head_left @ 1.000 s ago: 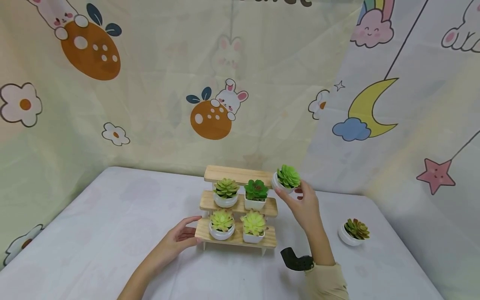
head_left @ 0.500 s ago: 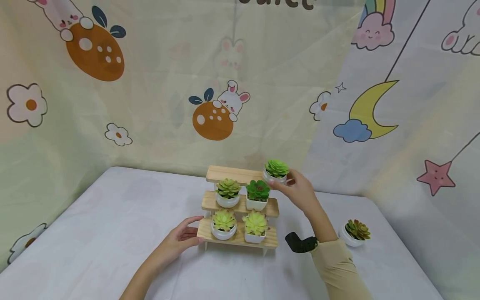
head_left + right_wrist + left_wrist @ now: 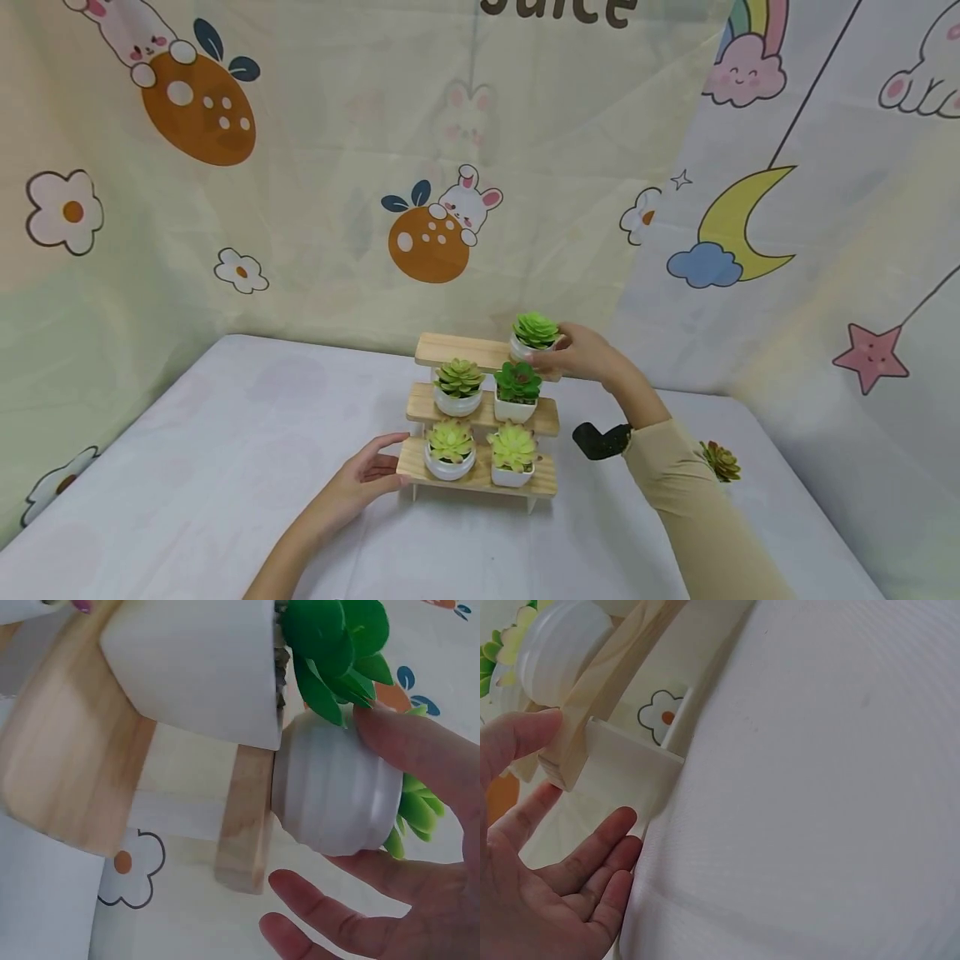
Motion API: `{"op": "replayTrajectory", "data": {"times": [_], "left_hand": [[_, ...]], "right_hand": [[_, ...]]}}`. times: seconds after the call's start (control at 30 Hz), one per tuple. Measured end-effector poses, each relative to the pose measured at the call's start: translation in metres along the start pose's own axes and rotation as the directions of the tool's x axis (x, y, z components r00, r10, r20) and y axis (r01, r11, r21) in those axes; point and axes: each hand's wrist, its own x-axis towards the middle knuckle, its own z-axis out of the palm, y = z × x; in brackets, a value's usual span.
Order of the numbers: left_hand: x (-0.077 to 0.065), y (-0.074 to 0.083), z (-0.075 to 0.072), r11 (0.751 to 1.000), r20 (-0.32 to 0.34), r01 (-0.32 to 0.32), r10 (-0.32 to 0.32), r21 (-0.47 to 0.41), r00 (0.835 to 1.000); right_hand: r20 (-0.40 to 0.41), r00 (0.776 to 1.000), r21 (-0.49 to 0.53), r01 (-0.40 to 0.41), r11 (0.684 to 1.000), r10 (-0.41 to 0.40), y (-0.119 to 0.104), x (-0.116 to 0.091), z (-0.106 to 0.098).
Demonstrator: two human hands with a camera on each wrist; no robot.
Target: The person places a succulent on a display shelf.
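Observation:
My right hand (image 3: 581,354) pinches the white ribbed pot of a bright green potted succulent (image 3: 536,332) between thumb and fingers. In the right wrist view the base of this pot (image 3: 337,784) is right at the top board of a three-tier wooden plant stand (image 3: 461,350). My left hand (image 3: 367,475) holds the left end of the lowest board, thumb on its upper face and index finger at its edge, as the left wrist view shows; the other fingers (image 3: 600,851) hang below. Two potted succulents stand on the middle board and two on the lowest one.
Another succulent (image 3: 721,461) stands on the white-covered table (image 3: 187,500) at the right, its pot hidden behind my right sleeve (image 3: 697,508). A black curved piece (image 3: 600,441) juts from the right wrist. A printed cloth (image 3: 337,208) hangs behind the table.
My right hand has carried the bright green succulent left, from beyond the top board's right end to over that board. The left hand keeps its hold on the stand. The view has tilted slightly upward.

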Motion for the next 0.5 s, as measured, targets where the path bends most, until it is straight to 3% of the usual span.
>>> {"op": "replayTrajectory", "data": {"times": [0.27, 0.5], "left_hand": [[0.000, 0.001, 0.000, 1.000, 0.005, 0.005, -0.005, 0.006, 1.000], [0.000, 0.000, 0.001, 1.000, -0.009, 0.029, -0.028, 0.007, 1.000]], "right_hand": [[0.061, 0.998, -0.061, -0.020, 0.998, 0.023, -0.021, 0.011, -0.003], [0.048, 0.998, -0.091, -0.029, 0.995, 0.033, -0.036, 0.017, 0.003]]}}
